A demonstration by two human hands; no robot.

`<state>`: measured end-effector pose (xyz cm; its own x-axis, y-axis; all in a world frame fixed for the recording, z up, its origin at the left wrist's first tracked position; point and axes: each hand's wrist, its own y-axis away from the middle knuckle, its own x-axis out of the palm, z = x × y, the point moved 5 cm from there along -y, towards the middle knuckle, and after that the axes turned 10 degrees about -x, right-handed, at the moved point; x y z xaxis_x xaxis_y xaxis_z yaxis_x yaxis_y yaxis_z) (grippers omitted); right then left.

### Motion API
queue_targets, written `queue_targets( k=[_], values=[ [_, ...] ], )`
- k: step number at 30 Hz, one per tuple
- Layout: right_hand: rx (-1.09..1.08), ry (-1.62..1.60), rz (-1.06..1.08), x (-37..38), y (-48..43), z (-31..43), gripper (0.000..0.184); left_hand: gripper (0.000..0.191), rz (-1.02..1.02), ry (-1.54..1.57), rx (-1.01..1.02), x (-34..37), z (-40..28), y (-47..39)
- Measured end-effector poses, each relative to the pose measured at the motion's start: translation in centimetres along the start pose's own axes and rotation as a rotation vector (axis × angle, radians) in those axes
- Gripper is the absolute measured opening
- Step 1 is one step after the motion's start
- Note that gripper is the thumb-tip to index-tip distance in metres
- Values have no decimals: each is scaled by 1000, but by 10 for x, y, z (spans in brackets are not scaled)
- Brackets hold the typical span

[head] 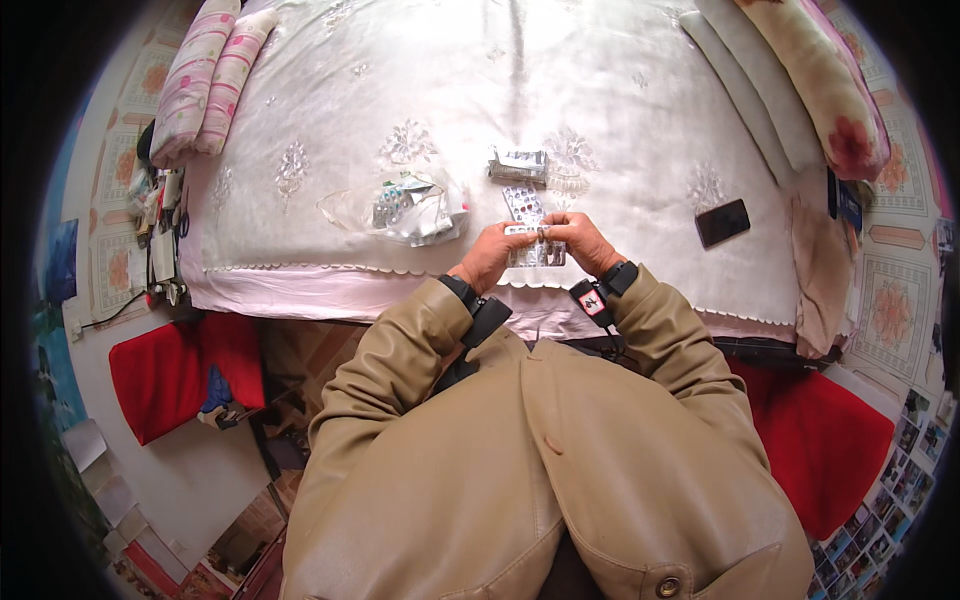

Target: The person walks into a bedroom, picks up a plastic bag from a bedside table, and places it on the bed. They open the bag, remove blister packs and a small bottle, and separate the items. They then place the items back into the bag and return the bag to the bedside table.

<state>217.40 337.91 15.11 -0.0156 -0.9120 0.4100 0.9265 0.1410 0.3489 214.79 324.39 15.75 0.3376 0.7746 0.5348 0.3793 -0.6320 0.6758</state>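
Note:
Both hands grip a silver blister pack (528, 256) over the near edge of the bed. My left hand (487, 255) pinches its left side with the thumb on top. At its upper right side, my right hand (582, 241) holds it, thumb toward the middle. Just beyond the hands lies another blister pack (523, 202) with round pockets, partly hidden by the fingers. Farther back sits a small stack of silver packs (518, 166). Left of my hands, a clear plastic bag (427, 232) contains several blister packs (391, 204) and white packaging.
A black smartphone (722, 223) lies on the white embroidered bedspread (450, 97) to the right. Rolled pink-striped bedding (196, 90) is at far left, floral bedding (832, 90) at far right. Red-covered seats (161, 379) flank me below the bed edge.

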Motion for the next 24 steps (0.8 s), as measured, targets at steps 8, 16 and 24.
queue_targets(
  k=[8,16,24],
  values=[
    [-142,237,131,5,-19,10,27,23,-66,6,14,-24,6,-2],
    [-347,702,238,11,-27,7,24,25,-16,32,62,-39,21,0],
    [-307,704,343,20,-30,5,17,13,-131,-83,8,-38,18,6]
  ],
)
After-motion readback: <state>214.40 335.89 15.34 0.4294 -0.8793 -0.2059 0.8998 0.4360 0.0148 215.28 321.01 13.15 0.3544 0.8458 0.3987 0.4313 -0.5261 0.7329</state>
